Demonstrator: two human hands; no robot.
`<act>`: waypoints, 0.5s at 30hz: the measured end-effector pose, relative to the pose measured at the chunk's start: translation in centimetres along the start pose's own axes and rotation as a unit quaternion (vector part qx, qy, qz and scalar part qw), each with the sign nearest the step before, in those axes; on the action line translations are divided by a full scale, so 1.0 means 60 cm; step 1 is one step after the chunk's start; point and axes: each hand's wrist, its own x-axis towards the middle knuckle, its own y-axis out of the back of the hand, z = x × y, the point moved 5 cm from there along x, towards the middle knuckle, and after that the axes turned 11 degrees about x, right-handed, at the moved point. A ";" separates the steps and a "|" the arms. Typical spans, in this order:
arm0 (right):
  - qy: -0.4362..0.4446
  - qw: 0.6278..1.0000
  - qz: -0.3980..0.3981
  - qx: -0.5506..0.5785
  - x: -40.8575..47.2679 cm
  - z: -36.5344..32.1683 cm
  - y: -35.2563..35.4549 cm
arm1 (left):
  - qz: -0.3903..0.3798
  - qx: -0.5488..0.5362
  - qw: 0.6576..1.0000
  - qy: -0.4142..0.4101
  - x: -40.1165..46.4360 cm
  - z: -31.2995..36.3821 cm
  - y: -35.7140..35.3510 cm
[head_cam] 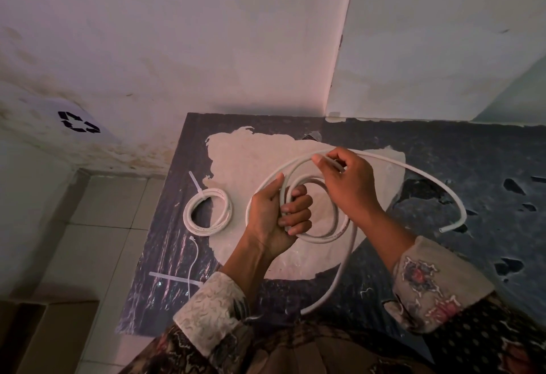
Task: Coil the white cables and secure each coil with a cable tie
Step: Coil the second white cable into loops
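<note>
The white cable (425, 178) and the tied coil (208, 211) at 9 o'clock show smooth, semi-gloss plastic sheathing, the dark table covering (443, 149) a glossy film worn through to a matt, pale, rough patch (236, 160), and the sleeves (437, 282) patterned cloth.

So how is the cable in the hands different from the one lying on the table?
The tied coil lies alone on the table, small, neat and cinched with a cable tie. The held cable is half-wound: left hand grips its loops, right hand pinches the long loose tail. Both are white.
</note>
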 end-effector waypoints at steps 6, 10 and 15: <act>-0.018 0.992 -0.121 0.020 0.010 0.006 0.008 | 0.057 0.027 0.995 -0.076 -0.013 0.029 0.030; -0.067 0.987 -0.133 0.056 0.001 0.056 0.048 | 0.115 -0.034 0.982 -0.145 -0.032 0.075 0.055; -0.096 0.983 -0.156 0.029 -0.086 0.122 0.056 | 0.223 -0.015 0.955 -0.196 -0.054 0.118 0.082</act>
